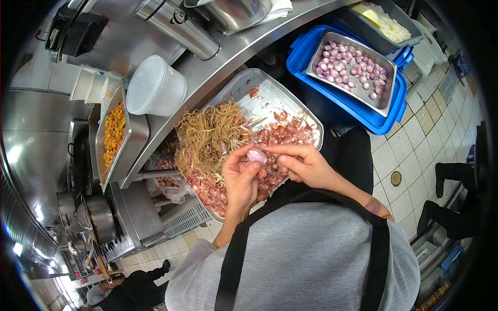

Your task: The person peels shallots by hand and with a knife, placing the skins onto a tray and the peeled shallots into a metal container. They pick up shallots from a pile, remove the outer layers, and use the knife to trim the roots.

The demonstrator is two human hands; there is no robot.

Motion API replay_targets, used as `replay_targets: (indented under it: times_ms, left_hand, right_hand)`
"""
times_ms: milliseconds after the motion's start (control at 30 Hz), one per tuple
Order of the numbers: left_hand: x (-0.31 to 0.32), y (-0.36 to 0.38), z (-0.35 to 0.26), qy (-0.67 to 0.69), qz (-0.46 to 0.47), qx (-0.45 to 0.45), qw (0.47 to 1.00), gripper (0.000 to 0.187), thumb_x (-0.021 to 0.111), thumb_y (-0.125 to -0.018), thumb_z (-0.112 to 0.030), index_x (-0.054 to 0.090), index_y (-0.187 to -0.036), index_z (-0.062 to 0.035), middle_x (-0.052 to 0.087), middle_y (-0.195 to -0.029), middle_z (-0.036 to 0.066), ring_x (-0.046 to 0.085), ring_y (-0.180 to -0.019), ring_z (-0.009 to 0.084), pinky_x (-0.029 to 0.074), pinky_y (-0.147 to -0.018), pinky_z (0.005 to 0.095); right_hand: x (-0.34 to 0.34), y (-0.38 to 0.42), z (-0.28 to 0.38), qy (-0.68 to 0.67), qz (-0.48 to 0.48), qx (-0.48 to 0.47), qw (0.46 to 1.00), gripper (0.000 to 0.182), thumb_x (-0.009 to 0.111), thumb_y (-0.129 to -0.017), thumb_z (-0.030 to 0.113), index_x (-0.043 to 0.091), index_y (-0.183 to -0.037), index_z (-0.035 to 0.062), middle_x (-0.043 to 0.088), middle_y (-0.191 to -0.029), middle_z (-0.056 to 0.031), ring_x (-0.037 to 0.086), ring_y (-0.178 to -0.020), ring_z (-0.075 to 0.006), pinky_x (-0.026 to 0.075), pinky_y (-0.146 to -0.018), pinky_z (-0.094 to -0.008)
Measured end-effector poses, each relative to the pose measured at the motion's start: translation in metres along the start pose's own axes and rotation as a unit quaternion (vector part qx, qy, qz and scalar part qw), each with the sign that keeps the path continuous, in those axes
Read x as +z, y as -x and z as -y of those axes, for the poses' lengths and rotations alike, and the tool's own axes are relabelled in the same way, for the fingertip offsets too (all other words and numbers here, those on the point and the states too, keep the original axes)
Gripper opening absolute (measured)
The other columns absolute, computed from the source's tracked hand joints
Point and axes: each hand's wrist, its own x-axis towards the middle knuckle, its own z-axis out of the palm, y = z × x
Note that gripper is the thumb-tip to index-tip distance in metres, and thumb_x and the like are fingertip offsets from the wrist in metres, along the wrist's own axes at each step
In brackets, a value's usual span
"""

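Observation:
A pale purple shallot (pixel 256 156), at least partly peeled, is pinched between the thumb and fingers of my left hand (pixel 240 179). My right hand (pixel 307 165) comes in from the other side, its index fingertip at the top of the shallot and its other fingers curled. Whatever those curled fingers hold, if anything, is hidden. Under both hands is a large metal tray (pixel 315 120). Unpeeled reddish shallots (pixel 282 129) fill its right part, dry stringy roots (pixel 210 127) are heaped at the left, and loose skins (pixel 207 189) cover the near left.
At the upper right, a metal pan of peeled shallots (pixel 346 65) sits on a blue lid (pixel 397 111). Behind it stands a grey tub (pixel 371 39) with white contents. A steel counter (pixel 236 54) holds a white bucket (pixel 155 85). Other people's legs (pixel 448 199) show at right.

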Motion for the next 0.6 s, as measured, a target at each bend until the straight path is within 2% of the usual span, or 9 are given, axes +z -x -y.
replay_targets:
  times_ms: [67, 100, 167, 267, 333, 433, 533, 600]
  left_hand:
    - [-0.002, 0.000, -0.001, 0.000, 0.011, -0.006, 1.000, 0.037, 0.066, -0.076, 0.003, 0.052, -0.111, 0.0035, 0.062, -0.087, 0.010, 0.059, -0.062, 0.0114, 0.050, -0.054, 0.0206]
    - [-0.002, 0.000, -0.002, -0.001, 0.014, -0.008, 1.000, 0.037, 0.066, -0.076, 0.002, 0.052, -0.111, 0.0035, 0.062, -0.087, 0.010, 0.059, -0.062, 0.0114, 0.050, -0.054, 0.0207]
    - [-0.001, 0.000, -0.002, -0.003, 0.013, -0.005, 1.000, 0.037, 0.066, -0.076, 0.002, 0.052, -0.111, 0.0035, 0.062, -0.087, 0.010, 0.059, -0.062, 0.0114, 0.051, -0.054, 0.0207]
    - [-0.001, -0.001, -0.003, -0.006, 0.005, 0.004, 1.000, 0.037, 0.066, -0.076, 0.002, 0.053, -0.110, 0.0036, 0.062, -0.087, 0.010, 0.059, -0.062, 0.0114, 0.051, -0.054, 0.0207]
    - [-0.002, -0.001, -0.003, -0.008, 0.005, 0.004, 1.000, 0.037, 0.066, -0.076, 0.002, 0.053, -0.110, 0.0038, 0.062, -0.087, 0.010, 0.059, -0.062, 0.0115, 0.051, -0.055, 0.0209]
    - [0.000, 0.000, -0.004, -0.011, 0.006, 0.006, 1.000, 0.037, 0.066, -0.076, 0.003, 0.053, -0.110, 0.0040, 0.062, -0.087, 0.010, 0.059, -0.062, 0.0116, 0.051, -0.055, 0.0208]
    - [-0.003, 0.001, -0.001, -0.016, 0.009, 0.013, 1.000, 0.036, 0.065, -0.076, 0.004, 0.052, -0.110, 0.0044, 0.062, -0.088, 0.011, 0.059, -0.062, 0.0119, 0.051, -0.056, 0.0209]
    - [-0.006, 0.002, 0.000, -0.014, 0.008, 0.002, 1.000, 0.037, 0.065, -0.076, 0.004, 0.052, -0.111, 0.0042, 0.062, -0.090, 0.011, 0.060, -0.064, 0.0125, 0.052, -0.057, 0.0216]
  right_hand:
    - [-0.001, 0.001, 0.003, -0.067, 0.023, 0.070, 0.995, 0.033, 0.052, -0.087, 0.006, 0.054, -0.120, 0.0048, 0.065, -0.089, -0.0073, 0.057, -0.071, -0.0106, 0.046, -0.064, -0.0257]
    - [0.000, 0.002, 0.004, -0.042, 0.025, 0.065, 0.997, 0.034, 0.052, -0.087, 0.006, 0.053, -0.121, 0.0047, 0.065, -0.093, -0.0079, 0.058, -0.075, -0.0111, 0.047, -0.067, -0.0256]
    - [0.003, 0.003, 0.006, 0.037, 0.019, 0.011, 0.999, 0.034, 0.052, -0.087, 0.006, 0.053, -0.121, 0.0045, 0.065, -0.100, -0.0093, 0.060, -0.082, -0.0125, 0.047, -0.073, -0.0258]
    - [0.007, 0.001, 0.005, 0.158, -0.004, -0.121, 0.980, 0.034, 0.053, -0.086, 0.006, 0.054, -0.120, 0.0044, 0.063, -0.106, -0.0109, 0.061, -0.092, -0.0151, 0.047, -0.079, -0.0265]
    - [0.007, -0.002, -0.003, 0.186, -0.016, -0.186, 0.965, 0.033, 0.054, -0.086, 0.005, 0.055, -0.119, 0.0042, 0.063, -0.109, -0.0112, 0.061, -0.096, -0.0165, 0.047, -0.082, -0.0270]
    - [0.005, -0.002, -0.007, 0.199, -0.007, -0.192, 0.961, 0.033, 0.053, -0.085, 0.001, 0.054, -0.118, 0.0007, 0.059, -0.115, -0.0120, 0.058, -0.097, -0.0146, 0.045, -0.083, -0.0239]
    - [0.007, -0.006, -0.016, 0.183, -0.034, -0.199, 0.962, 0.031, 0.051, -0.087, 0.001, 0.055, -0.118, 0.0017, 0.064, -0.096, -0.0092, 0.059, -0.075, -0.0102, 0.047, -0.067, -0.0204]
    - [0.005, -0.002, -0.011, 0.052, 0.002, -0.072, 0.996, 0.030, 0.048, -0.089, 0.004, 0.055, -0.119, 0.0035, 0.059, -0.082, -0.0054, 0.050, -0.061, -0.0063, 0.040, -0.054, -0.0177]
